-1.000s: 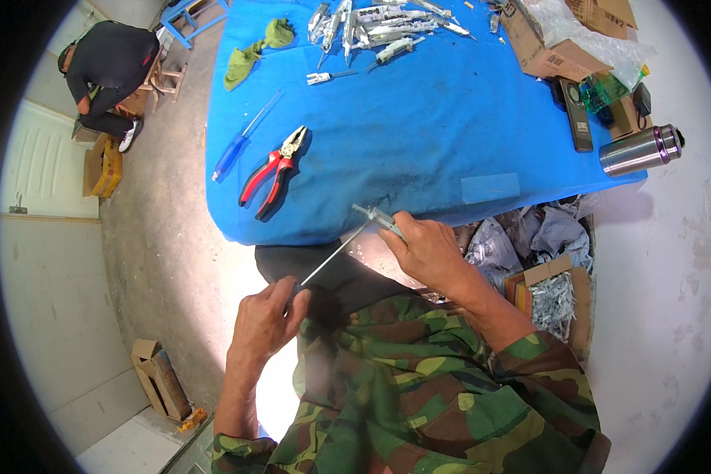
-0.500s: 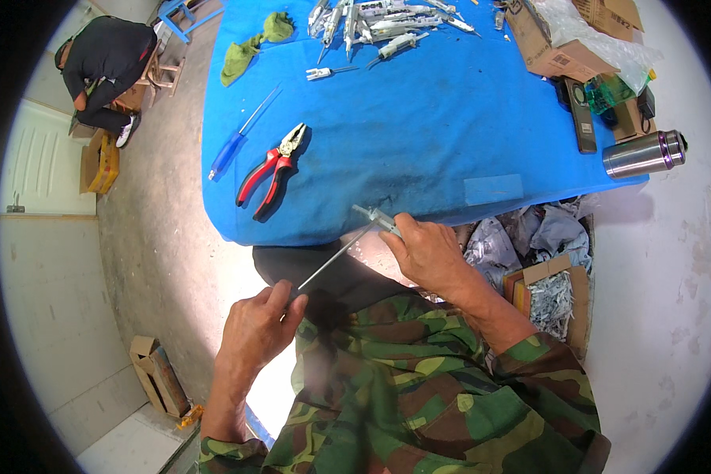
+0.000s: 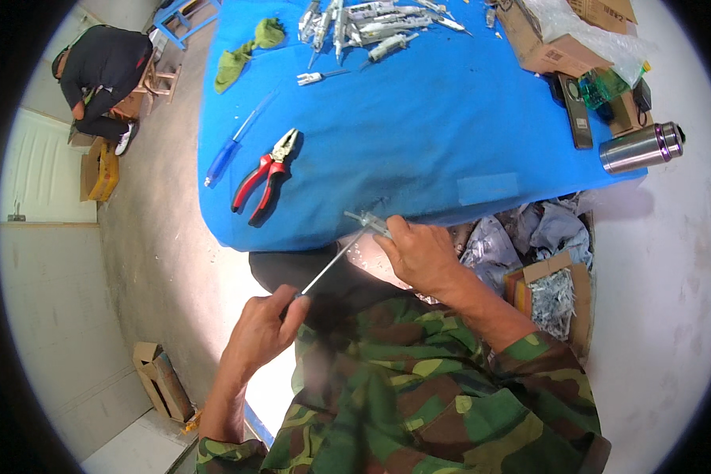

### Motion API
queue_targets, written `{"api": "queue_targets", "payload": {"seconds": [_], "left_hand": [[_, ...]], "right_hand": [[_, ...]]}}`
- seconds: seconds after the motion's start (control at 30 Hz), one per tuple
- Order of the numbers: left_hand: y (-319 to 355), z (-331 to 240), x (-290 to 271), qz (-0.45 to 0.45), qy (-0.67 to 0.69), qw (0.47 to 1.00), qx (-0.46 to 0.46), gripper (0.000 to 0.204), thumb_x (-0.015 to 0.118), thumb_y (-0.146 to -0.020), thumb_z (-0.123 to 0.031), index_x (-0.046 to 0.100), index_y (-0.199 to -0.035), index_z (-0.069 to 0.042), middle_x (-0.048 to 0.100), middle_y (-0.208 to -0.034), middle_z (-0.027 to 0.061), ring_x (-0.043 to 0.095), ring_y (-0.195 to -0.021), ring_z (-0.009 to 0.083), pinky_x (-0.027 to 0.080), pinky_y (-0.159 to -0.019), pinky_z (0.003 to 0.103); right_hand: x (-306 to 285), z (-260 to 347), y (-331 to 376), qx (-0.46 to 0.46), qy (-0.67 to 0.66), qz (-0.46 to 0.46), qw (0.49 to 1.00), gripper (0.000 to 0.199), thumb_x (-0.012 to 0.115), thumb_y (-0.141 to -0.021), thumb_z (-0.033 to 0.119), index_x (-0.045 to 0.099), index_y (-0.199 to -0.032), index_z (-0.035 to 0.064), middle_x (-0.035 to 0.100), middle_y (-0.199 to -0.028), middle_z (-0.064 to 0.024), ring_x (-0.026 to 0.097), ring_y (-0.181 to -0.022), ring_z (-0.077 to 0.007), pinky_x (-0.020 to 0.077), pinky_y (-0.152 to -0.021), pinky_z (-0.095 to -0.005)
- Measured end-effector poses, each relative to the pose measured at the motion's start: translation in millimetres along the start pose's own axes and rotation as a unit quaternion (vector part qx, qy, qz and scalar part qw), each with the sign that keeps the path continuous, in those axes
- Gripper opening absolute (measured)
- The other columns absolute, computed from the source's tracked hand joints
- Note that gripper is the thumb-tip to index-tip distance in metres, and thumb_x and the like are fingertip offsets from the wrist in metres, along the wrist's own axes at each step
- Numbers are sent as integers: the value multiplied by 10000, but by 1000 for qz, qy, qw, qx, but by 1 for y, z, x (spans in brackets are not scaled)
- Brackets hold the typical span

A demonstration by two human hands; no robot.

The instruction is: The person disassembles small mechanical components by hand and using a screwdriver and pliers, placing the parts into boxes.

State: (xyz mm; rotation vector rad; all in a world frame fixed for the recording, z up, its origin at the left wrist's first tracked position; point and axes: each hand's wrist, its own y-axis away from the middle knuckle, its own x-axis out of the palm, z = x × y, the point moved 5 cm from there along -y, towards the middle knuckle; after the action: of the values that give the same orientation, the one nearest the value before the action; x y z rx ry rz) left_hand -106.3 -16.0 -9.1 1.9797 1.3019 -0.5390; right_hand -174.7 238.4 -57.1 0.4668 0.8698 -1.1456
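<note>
My left hand [image 3: 262, 325] is closed around the handle of a screwdriver [image 3: 332, 265], whose long metal shaft points up and to the right. Its tip meets a small whitish plastic part [image 3: 374, 223], pinched in the fingers of my right hand [image 3: 423, 254]. Both hands are just off the table's near edge, above my lap. Beyond them on the blue cloth lie pliers [image 3: 265, 175] with red and black handles, and a second screwdriver [image 3: 227, 154] with a blue handle. My fingers hide most of the held screwdriver's handle and one end of the part.
Several whitish tool-like pieces [image 3: 371, 28] are heaped at the table's far side, near a green cloth [image 3: 241, 59]. A steel flask [image 3: 640, 150] lies at the right edge. Below it stands a carton of white scraps [image 3: 581, 308]. Another person [image 3: 107, 67] sits far left.
The view has shifted slightly, so the table's things appear a little further left. Both hands keep nearly the same pose, with the screwdriver tip still against the plastic part.
</note>
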Motion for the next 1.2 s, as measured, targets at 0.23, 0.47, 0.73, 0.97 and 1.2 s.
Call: {"api": "queue_targets", "payload": {"seconds": [0.23, 0.47, 0.73, 0.97, 1.2], "left_hand": [[7, -11, -3, -31, -41, 998, -24, 198, 683, -1009, -210, 625, -978, -23, 649, -689, 232, 663, -632, 447, 501, -564, 475], [18, -9, -1, -50, -30, 998, -16, 187, 660, -1022, -194, 659, -1049, -9, 664, -709, 235, 643, -558, 343, 480, -551, 419], [18, -15, 0, -38, -88, 995, 6, 190, 681, -1009, -191, 659, -1061, -9, 692, -760, 237, 683, -616, 390, 507, -560, 438], [12, -10, 0, -36, -52, 998, 6, 220, 695, -1000, -234, 626, -1012, -26, 638, -670, 209, 649, -609, 439, 489, -543, 484], [6, 16, 12, 21, 56, 998, -37, 297, 629, -1042, -285, 673, -958, -3, 621, -611, 171, 620, -536, 344, 483, -528, 416]], "right_hand": [[-3, 0, 1, 32, -30, 7, 999, 289, 686, -1000, 258, 548, -916, 17, 658, -672, -247, 657, -669, -499, 500, -601, -598], [-4, 2, -1, 69, -34, 39, 996, 311, 674, -1007, 290, 571, -937, 5, 676, -719, -257, 665, -713, -504, 506, -648, -605], [-6, 1, -2, 71, -42, 59, 995, 303, 661, -1010, 279, 580, -946, -5, 696, -766, -261, 681, -759, -498, 515, -686, -602], [-6, 0, -3, 67, -46, 60, 995, 298, 673, -1002, 269, 580, -937, -6, 689, -746, -254, 680, -747, -495, 515, -666, -595], [-4, -1, -2, 64, -56, 55, 995, 302, 681, -1000, 271, 578, -917, -2, 675, -717, -255, 677, -724, -494, 512, -648, -592]]}}
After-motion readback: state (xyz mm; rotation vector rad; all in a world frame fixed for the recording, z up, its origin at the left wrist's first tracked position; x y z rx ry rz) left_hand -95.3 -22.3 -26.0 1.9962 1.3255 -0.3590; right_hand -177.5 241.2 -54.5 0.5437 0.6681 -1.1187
